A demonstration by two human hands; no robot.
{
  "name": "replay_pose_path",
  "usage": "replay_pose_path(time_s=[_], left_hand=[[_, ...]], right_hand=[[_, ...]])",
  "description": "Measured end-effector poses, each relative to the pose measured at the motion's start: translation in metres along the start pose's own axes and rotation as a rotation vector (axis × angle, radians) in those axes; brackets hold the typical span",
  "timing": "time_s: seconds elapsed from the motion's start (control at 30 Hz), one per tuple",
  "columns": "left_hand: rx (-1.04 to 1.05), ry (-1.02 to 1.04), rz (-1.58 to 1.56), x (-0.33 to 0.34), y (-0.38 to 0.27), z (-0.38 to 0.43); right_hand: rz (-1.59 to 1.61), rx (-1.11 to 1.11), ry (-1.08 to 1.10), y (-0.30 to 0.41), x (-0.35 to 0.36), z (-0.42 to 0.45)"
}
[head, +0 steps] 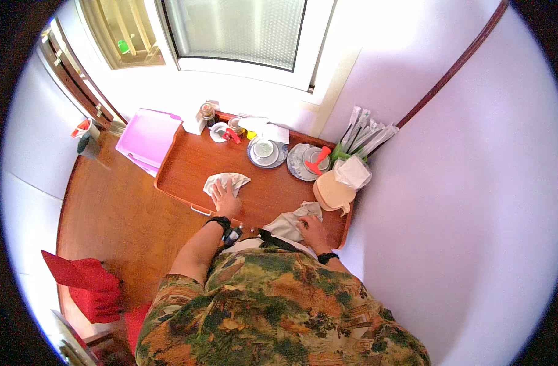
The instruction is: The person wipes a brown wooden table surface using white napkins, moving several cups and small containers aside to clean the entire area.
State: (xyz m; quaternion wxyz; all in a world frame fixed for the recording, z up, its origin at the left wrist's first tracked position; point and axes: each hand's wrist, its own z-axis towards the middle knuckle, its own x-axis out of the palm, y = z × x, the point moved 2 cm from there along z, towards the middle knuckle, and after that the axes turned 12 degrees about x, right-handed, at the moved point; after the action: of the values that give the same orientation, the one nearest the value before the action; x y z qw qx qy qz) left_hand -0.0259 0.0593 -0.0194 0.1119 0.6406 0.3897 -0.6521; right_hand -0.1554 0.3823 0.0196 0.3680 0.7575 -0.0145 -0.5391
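On the brown wooden tray-like tabletop (194, 164), my left hand (226, 201) lies palm down over a pale folded cloth (238, 178). Its fingers are slightly apart and press on the cloth rather than closing round it. My right hand (313, 232) is lower right, close to my body, with bent fingers at the edge of a second crumpled cloth (283, 224). Whether those fingers pinch that cloth is not clear. A peach lidded plastic box (334, 188) sits just beyond my right hand.
Along the back stand glass jars (207, 111), stacked blue-and-white dishes (266, 153) and another stack (297, 164) bearing a red-handled tool (318, 161). Wrapped sticks (363, 132) and a plastic-wrapped white packet (353, 172) fill the right corner. A pink plastic tray (148, 137) lies left; a red chair (89, 288) stands lower left.
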Motion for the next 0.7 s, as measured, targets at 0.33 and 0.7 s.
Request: replay_pose_path(time_s=[0.33,0.7], left_hand=[[0.555,0.308,0.035,0.004,-0.068,-0.002],[0.522,0.163,0.219,0.002,-0.054,0.006]], right_hand=[[0.072,-0.132,-0.016,-0.004,0.003,0.012],[0.132,0.002,0.152,-0.006,-0.003,0.015]])
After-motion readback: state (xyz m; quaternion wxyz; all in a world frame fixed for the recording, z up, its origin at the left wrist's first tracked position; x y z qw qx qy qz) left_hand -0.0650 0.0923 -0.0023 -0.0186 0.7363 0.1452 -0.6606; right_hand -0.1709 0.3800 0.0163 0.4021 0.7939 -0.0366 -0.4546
